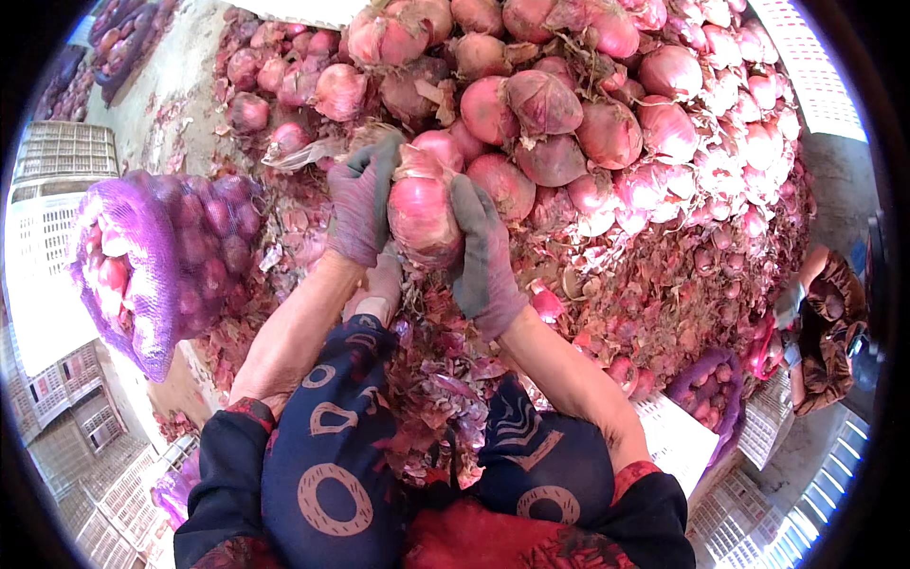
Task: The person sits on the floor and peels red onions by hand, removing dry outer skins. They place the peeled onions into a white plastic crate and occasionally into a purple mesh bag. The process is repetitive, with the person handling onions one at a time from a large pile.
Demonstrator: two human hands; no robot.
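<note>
A large red onion (424,213) with dry, papery skin is held between my two gloved hands, above the near edge of an onion heap (544,107). My left hand (361,203), in a grey and purplish work glove, grips its left side near the neck. On the other side, my right hand (483,256) wears a matching glove and presses its fingers along the onion's flank. Wispy dry leaf (313,153) lies just beyond my left hand. Loose onion skins (448,384) cover the ground between my knees.
At the left a purple mesh bag (167,249) full of red onions stands with its mouth rolled back. Plastic crates (67,153) line the left side. Another mesh bag (704,398) of onions sits at the lower right. A person (825,327) works at the far right.
</note>
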